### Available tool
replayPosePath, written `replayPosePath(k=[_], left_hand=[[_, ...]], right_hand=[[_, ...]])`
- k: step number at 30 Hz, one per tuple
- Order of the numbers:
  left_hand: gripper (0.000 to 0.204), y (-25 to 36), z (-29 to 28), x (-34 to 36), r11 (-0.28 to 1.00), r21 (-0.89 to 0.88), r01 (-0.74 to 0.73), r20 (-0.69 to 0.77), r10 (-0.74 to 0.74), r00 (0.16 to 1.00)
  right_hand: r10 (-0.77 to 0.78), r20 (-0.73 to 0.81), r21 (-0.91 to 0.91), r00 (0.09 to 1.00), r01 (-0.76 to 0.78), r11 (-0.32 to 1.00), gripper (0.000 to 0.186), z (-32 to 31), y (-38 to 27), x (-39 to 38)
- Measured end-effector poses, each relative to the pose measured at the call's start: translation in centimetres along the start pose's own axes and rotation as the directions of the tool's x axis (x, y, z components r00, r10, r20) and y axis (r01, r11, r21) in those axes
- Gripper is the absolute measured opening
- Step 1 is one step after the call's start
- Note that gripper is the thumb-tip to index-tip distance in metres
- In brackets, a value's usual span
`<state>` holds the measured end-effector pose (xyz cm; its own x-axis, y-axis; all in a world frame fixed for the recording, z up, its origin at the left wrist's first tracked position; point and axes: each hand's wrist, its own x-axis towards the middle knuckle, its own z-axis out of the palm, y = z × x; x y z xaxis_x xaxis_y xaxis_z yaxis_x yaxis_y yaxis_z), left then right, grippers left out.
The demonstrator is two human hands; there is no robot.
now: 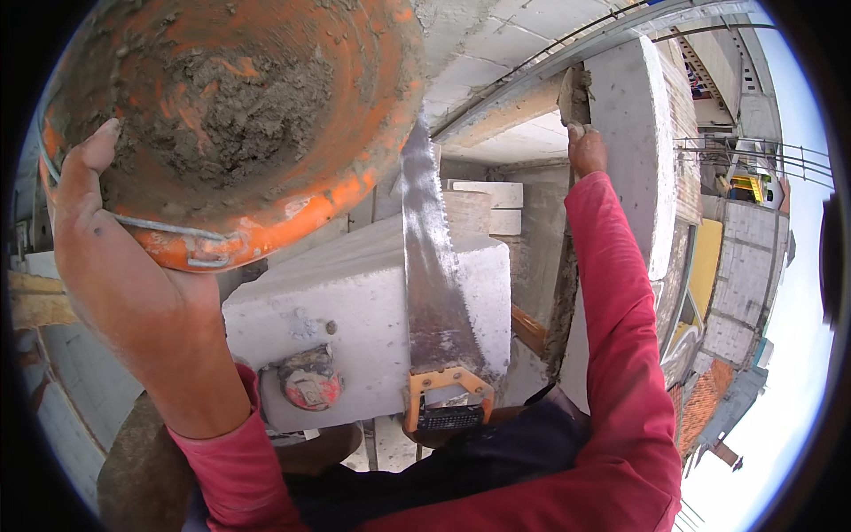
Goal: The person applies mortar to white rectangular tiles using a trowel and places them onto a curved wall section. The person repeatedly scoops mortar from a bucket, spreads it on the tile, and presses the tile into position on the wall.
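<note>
My left hand (133, 257) grips the rim of an orange bucket (310, 226), which is tilted toward me with grey wet mortar (257, 115) inside. My right hand (587, 151) is closed on a mortar-coated trowel (575, 93), its blade against the side of an upright pale block (647, 151). A handsaw (430, 293) with an orange-and-black handle lies on a light block (319, 310) between my arms, beside a dirty red-and-black tool (308, 381), possibly a tape measure.
Metal bars (558, 49) run along the top of the masonry. Stacked blocks (470, 199) and a wooden piece (529, 328) sit lower in the middle. At right are open sky, exposed rebar (753, 152), a block wall (749, 275) and a tiled roof (700, 412) below.
</note>
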<state>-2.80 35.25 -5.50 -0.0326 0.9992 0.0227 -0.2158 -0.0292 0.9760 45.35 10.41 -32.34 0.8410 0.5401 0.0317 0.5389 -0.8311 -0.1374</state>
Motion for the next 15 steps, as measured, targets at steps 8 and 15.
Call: replayPosePath(k=[8,15], left_hand=[[0.031,0.0,-0.2,0.0,0.999,0.006,0.042,-0.060,-0.042,0.997],[0.031,0.0,0.8,-0.1,0.997,-0.034,0.065,-0.107,-0.069,0.992]], right_hand=[[0.119,0.036,0.121,0.992,-0.123,0.985,0.041,-2.1,-0.3,-2.1],[-0.026,-0.218,-0.028,0.976,0.021,0.999,0.040,-6.8,-1.2,-6.7]])
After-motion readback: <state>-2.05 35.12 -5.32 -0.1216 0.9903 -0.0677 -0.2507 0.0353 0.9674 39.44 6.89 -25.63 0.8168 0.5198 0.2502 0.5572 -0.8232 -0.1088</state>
